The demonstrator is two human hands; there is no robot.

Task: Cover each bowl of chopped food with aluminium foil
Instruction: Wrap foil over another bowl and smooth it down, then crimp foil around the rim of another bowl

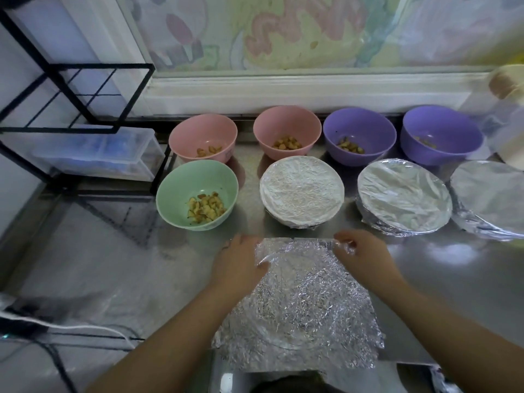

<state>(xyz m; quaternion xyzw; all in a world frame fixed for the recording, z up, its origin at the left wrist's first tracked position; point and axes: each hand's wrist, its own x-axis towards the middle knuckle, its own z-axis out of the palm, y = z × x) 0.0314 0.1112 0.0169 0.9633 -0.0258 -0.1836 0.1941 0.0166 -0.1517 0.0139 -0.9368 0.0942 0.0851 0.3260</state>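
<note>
A crinkled foil sheet lies spread on the steel counter, right in front of the person and nearer than both rows of bowls. The left hand holds the sheet at its far left corner, fingers curled round the edge. The right hand pinches the far right corner between thumb and fingertips, and the foil is bunched a little there.

Just beyond the sheet is the front row. At its left end stands a green bowl, uncovered, holding a small heap of chopped yellow-brown pieces. To its right are three bowls already wrapped in foil: the middle covered bowl, the next covered bowl, and the end covered bowl, which is partly cut off by the frame edge. What is inside them is hidden.

The back row stands against the wall ledge, and all four bowls there are open: a left pink bowl, a second pink bowl, a purple bowl and a far purple bowl. Each holds a few of the same chopped pieces.

To the left, a black wire rack holds a clear plastic box.
</note>
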